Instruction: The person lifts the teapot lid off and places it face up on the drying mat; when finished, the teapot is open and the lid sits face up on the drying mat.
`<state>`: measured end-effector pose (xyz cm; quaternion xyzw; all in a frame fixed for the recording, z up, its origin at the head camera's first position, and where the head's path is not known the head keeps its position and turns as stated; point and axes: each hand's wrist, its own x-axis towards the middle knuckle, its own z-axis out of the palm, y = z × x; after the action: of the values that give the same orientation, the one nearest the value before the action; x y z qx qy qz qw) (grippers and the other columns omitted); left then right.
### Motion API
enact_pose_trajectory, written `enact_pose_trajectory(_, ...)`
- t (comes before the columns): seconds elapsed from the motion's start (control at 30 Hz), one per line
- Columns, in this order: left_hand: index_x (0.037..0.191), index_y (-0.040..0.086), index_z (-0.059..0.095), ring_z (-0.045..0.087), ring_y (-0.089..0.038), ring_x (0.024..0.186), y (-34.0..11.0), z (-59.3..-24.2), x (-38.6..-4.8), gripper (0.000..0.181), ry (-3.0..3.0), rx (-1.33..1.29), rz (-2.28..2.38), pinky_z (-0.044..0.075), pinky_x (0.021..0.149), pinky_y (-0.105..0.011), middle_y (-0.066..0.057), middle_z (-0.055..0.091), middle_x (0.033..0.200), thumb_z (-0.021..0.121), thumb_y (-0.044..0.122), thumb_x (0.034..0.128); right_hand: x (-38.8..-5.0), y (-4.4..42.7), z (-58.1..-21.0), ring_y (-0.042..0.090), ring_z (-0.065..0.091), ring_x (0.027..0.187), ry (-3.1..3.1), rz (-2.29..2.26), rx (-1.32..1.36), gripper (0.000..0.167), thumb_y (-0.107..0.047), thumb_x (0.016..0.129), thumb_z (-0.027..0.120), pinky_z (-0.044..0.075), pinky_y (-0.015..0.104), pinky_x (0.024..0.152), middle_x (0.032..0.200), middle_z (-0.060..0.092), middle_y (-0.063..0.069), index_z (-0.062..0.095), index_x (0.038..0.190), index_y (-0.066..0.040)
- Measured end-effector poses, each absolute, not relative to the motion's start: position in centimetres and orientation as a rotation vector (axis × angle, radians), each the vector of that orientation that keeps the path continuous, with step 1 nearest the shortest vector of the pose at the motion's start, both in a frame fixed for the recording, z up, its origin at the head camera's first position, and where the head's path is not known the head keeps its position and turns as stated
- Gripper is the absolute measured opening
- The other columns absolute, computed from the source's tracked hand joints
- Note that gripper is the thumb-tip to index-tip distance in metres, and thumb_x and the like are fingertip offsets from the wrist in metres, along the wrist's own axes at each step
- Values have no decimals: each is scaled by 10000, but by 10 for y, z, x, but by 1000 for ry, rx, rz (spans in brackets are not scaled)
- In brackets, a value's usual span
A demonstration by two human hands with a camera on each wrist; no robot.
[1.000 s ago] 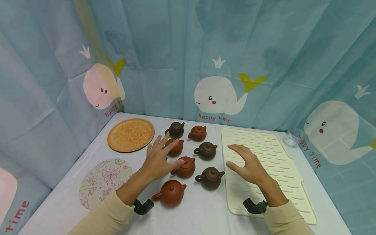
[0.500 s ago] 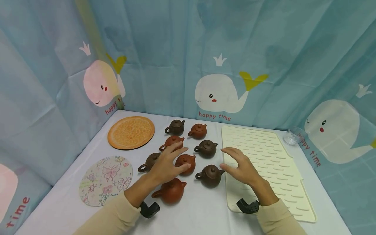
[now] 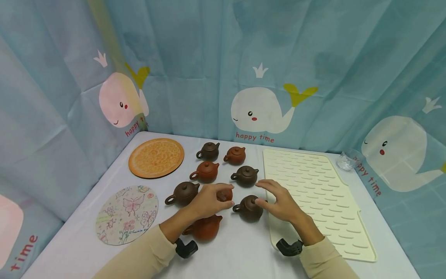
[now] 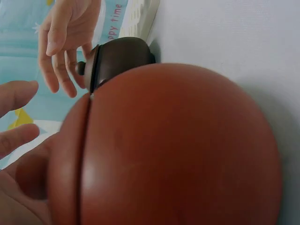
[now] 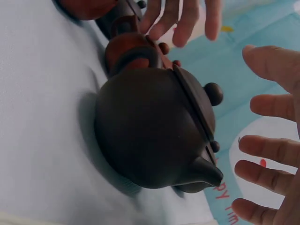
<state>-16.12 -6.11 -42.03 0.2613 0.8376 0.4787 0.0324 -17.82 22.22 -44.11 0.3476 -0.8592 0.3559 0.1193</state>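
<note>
- Head: compared with 0.5 s ago, the 2 hands are closer together; the left hand (image 3: pixel 209 201) now overlaps the middle red teapot (image 3: pixel 225 193), and the right hand (image 3: pixel 283 203) overlaps the front dark teapot (image 3: pixel 250 212), on the white table (image 3: pixel 240 255) beside the cream mat (image 3: pixel 320 217).
- Left wrist: the nearest red teapot (image 4: pixel 178 150) fills the foreground; the left grip is wide, unfilled.
- Right wrist: right fingers spread wide, apart from the dark lid knob (image 5: pixel 214 93).

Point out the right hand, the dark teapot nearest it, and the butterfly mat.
Right hand (image 3: pixel 283 203): head view, back of the hand.
Dark teapot (image 5: pixel 152 126): right wrist view, rounded body.
Butterfly mat (image 3: pixel 127 215): head view, printed face.
</note>
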Motion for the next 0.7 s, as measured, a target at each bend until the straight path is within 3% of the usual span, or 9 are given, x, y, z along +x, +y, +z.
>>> enact_pose_trajectory(0.17, 1211, 64, 659, 645, -146, 840, -55, -426, -168, 411, 2503, 783, 1464, 513, 727, -284, -89, 676, 983, 770, 166, 829, -179, 218, -447, 214, 528, 1171, -2486, 1036, 1053, 426, -252, 850, 760, 435, 446, 935, 1248, 576, 17, 641, 1242, -136)
enact_pose_trajectory(0.4, 1176, 19, 675, 657, -125, 860, -47, -430, -175, 404, 2437, 683, 1392, 514, 733, -291, -63, 702, 960, 778, 163, 813, -181, 215, -452, 247, 548, 1124, -2429, 986, 1109, 351, -194, 831, 776, 458, 468, 886, 1182, 604, 106, 681, 1161, -120)
enact_pose_trajectory(0.7, 1140, -1, 692, 661, -72, 754, -41, -435, -178, 367, 2392, 628, 1347, 520, 625, -267, 24, 710, 870, 774, 128, 806, -181, 212, -453, 167, 522, 933, -2446, 962, 1103, 252, -195, 815, 791, 454, 344, 736, 1008, 576, -28, 725, 1039, -99)
